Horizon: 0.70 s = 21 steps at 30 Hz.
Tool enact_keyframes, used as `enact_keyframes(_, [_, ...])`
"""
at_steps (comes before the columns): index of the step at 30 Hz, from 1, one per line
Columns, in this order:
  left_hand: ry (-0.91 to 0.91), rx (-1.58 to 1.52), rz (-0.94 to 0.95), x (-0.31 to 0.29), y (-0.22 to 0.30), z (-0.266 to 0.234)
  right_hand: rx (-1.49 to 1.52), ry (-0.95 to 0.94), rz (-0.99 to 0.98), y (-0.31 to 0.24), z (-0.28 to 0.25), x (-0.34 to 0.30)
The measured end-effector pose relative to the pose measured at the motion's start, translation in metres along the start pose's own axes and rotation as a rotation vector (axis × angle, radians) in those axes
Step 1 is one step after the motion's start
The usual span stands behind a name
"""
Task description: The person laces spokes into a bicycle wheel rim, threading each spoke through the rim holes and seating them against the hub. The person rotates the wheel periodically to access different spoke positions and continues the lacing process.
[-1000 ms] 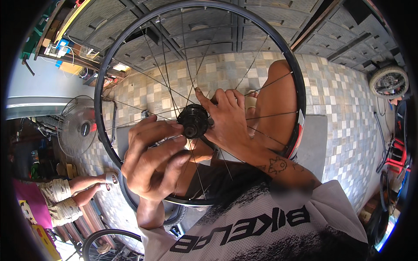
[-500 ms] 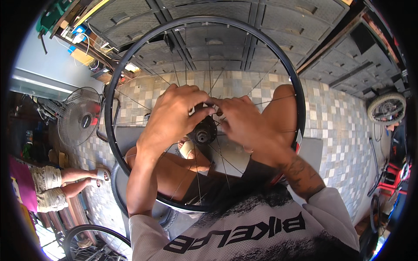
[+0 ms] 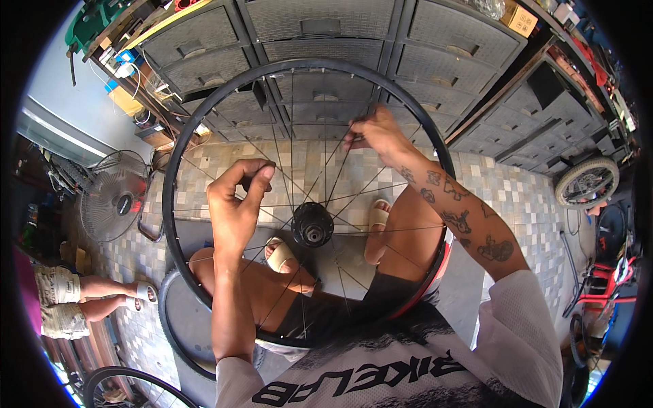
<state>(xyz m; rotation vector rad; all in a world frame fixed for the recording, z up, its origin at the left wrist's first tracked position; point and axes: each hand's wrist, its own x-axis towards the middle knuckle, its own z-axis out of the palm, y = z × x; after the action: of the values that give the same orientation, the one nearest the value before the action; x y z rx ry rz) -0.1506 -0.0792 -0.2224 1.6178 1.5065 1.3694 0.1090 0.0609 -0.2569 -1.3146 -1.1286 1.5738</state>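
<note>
A black-rimmed bicycle wheel (image 3: pixel 178 251) rests across my lap, with thin spokes running between its rim and the black hub (image 3: pixel 312 225) at the centre. My right hand (image 3: pixel 381 138) is beyond the hub to the right, its fingers closed round a spoke (image 3: pixel 338 168) inside the far rim. Left of the hub, my left hand (image 3: pixel 233 206) is raised above the spokes. Its thumb and forefinger are pinched together beside a spoke; whatever small thing they hold is hidden.
Grey drawer cabinets (image 3: pixel 323 27) stand close beyond the wheel. At left are a standing fan (image 3: pixel 115 204) and another person's legs (image 3: pixel 102 297). A tyre (image 3: pixel 178 333) lies by my left side. A small wheel (image 3: pixel 586 182) and a red stand (image 3: pixel 607 280) are at right.
My hands have parted from above the hub. The right has gone far and right along a spoke; the left has drawn back leftward. The wheel's far rim sits lower in view, showing more hub.
</note>
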Motion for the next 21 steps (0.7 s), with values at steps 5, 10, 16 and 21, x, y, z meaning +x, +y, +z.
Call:
enact_keyframes(5, [-0.018,0.01,-0.009,0.004,-0.01,0.001,-0.258,0.056,-0.106,-0.009,-0.029,-0.018])
enact_keyframes(10, [-0.021,0.024,-0.011,0.017,-0.015,0.008,-0.557,-0.032,-0.23,-0.015,-0.046,-0.038])
enact_keyframes(16, [-0.048,-0.022,-0.037,0.024,-0.013,0.019,-0.432,-0.104,-0.313,-0.007,-0.063,-0.044])
enact_keyframes(21, [-0.039,0.087,0.088,0.024,-0.02,0.025,-0.378,-0.083,-0.505,0.003,-0.063,-0.054])
